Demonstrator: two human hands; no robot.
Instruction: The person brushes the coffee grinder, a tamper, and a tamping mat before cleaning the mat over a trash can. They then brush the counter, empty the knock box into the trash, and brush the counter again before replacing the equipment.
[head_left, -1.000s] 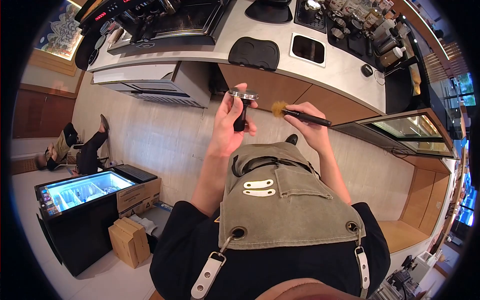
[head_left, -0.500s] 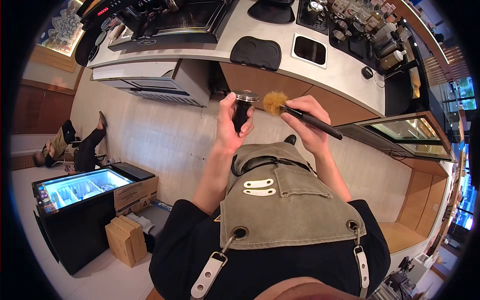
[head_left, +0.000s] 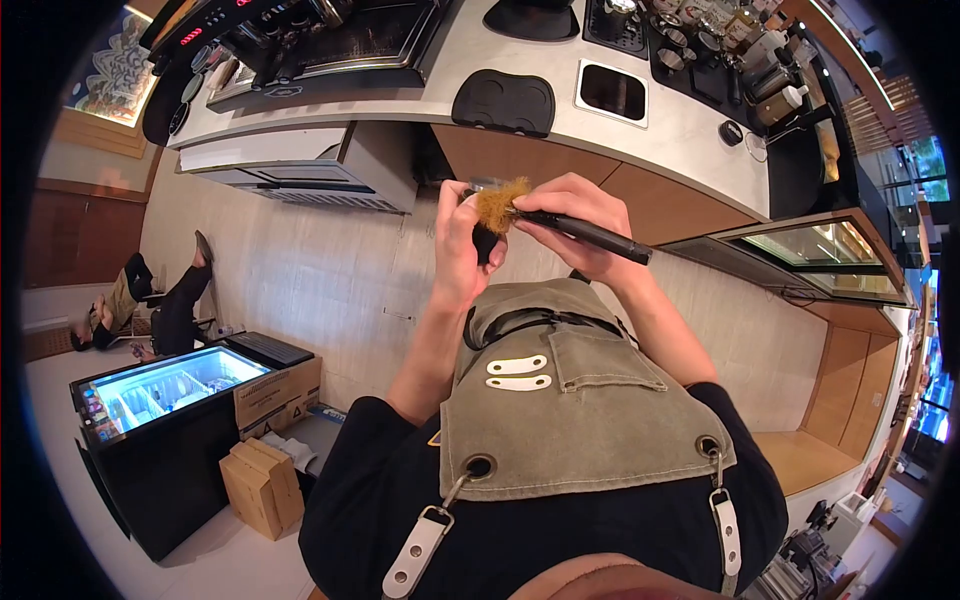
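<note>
Tamper [head_left: 485,246], held in front of the person's torso, metal head uppermost. The left hand [head_left: 462,250] is curled closely around it. The right hand [head_left: 582,212], partly closed, grips the brush [head_left: 595,237] by its black handle between thumb and fingers; the yellow bristles overlap the tamper's head in this view. Farther out, a carton [head_left: 278,398] bears a warning triangle and lettering too small to read; the machine [head_left: 345,50] shows a red display, its characters illegible. Both hands lie on the person's side of the worktop's [head_left: 690,150] front edge, which the mat [head_left: 503,103] overhangs. Floor [head_left: 335,260] extends from the hands leftward to the freezer [head_left: 165,485] and rightward below the glass case [head_left: 820,258].
</note>
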